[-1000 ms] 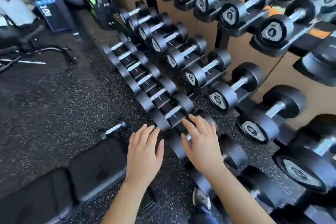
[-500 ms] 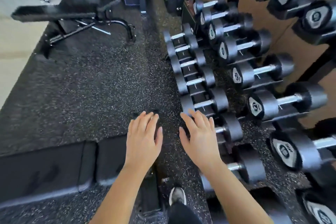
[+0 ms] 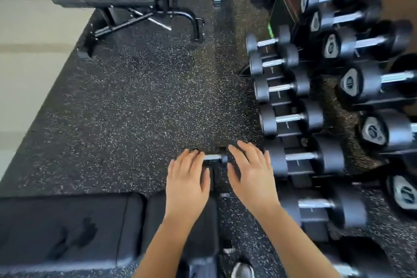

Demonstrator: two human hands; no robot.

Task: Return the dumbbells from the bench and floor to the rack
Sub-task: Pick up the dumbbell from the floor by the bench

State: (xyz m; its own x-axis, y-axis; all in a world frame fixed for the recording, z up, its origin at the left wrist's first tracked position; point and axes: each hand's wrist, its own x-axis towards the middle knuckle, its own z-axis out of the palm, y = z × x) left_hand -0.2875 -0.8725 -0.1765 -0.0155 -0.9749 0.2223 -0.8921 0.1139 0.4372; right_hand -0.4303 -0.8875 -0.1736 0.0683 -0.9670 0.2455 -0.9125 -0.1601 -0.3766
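Note:
A small black dumbbell with a chrome handle lies on the speckled rubber floor just past the end of the black bench. My left hand hovers over its left end, fingers spread and empty. My right hand hovers over its right end, also spread and empty. Both hands hide most of the dumbbell's heads. To the right stands the rack with a low row of small black dumbbells and a higher row of larger ones.
A second black bench with a metal frame stands at the far side of the mat. The pale floor begins at the mat's left edge. My shoe shows at the bottom. Dark equipment stands at the back by the rack.
The view has swung left and down from the rack toward the floor. The small dumbbell now shows between my two hands, which remain spread and empty.

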